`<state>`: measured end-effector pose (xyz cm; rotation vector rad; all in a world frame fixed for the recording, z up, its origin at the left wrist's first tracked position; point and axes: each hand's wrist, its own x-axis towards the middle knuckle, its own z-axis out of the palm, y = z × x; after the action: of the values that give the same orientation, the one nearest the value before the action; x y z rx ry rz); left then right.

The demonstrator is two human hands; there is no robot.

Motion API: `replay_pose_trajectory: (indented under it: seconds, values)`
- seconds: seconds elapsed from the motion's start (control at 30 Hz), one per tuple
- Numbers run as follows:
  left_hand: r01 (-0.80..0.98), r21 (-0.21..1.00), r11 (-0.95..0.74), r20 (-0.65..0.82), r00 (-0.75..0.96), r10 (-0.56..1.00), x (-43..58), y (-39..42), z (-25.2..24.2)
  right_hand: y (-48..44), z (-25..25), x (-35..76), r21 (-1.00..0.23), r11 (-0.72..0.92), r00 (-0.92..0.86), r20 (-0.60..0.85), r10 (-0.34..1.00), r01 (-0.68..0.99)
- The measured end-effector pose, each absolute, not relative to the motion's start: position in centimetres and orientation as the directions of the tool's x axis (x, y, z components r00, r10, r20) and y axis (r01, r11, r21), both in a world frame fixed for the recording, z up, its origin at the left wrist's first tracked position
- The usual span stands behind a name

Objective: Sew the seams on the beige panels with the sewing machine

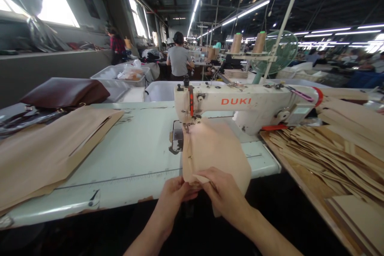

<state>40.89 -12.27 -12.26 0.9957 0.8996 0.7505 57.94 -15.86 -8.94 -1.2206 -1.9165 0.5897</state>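
A tan, leather-like panel point(220, 148) with rounded corners lies under the needle of a white sewing machine point(216, 102) marked DUKI. Its near end overhangs the front edge of the pale green table point(144, 136). My left hand point(174, 194) pinches the panel's near left corner between thumb and fingers. On the same edge, my right hand point(223, 192) grips a narrow tan strip point(201, 177) against the panel. The strip runs along the panel's left side toward the presser foot point(187, 128). My fingers partly hide the strip's near end.
Large tan panels point(54, 144) are stacked at the left, with a brown leather bag point(64, 92) behind. Many tan strips point(318, 156) cover a wooden side table point(303, 176) at the right. Thread cones point(236, 43) and a green fan point(280, 52) stand behind the machine. A person point(179, 58) sits ahead.
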Motion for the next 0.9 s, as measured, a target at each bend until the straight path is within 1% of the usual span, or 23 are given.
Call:
replay_pose_trajectory:
  seconds: [0.17,0.33,0.4,0.53,0.63,0.8,0.83,0.9]
  values:
    - [-0.133,0.906,0.403,-0.307,0.449,0.839,40.6,-12.4,-12.1,-15.7,-9.5,58.3,-0.681,0.437,-0.297,0.321,0.899,0.588]
    - [-0.208,0.881,0.424,-0.310,0.423,0.851,40.3,-12.6,-12.0,-15.3,-9.6,58.7,-0.633,0.479,-0.371,0.307,0.877,0.608]
    - [-0.238,0.871,0.430,-0.303,0.431,0.850,40.3,-12.6,-12.0,-15.4,-9.3,58.6,-0.647,0.457,-0.352,0.295,0.888,0.611]
    - [-0.277,0.855,0.439,-0.286,0.456,0.843,40.3,-12.8,-12.1,-15.6,-9.6,57.9,-0.704,0.383,-0.260,0.282,0.924,0.598]
    - [-0.285,0.850,0.443,-0.286,0.456,0.842,40.5,-13.0,-12.0,-15.9,-10.8,57.3,-0.691,0.409,-0.221,0.348,0.911,0.596]
    - [-0.246,0.879,0.409,-0.281,0.426,0.860,41.0,-13.0,-11.8,-15.7,-12.7,57.1,-0.645,0.533,-0.181,0.531,0.828,0.547]
    - [-0.227,0.887,0.402,-0.279,0.429,0.859,40.9,-12.8,-11.8,-15.5,-12.7,57.4,-0.657,0.546,-0.171,0.546,0.820,0.520]
    - [-0.174,0.898,0.405,-0.290,0.458,0.840,40.7,-12.3,-11.9,-15.0,-12.5,58.2,-0.730,0.515,-0.128,0.518,0.846,0.450]
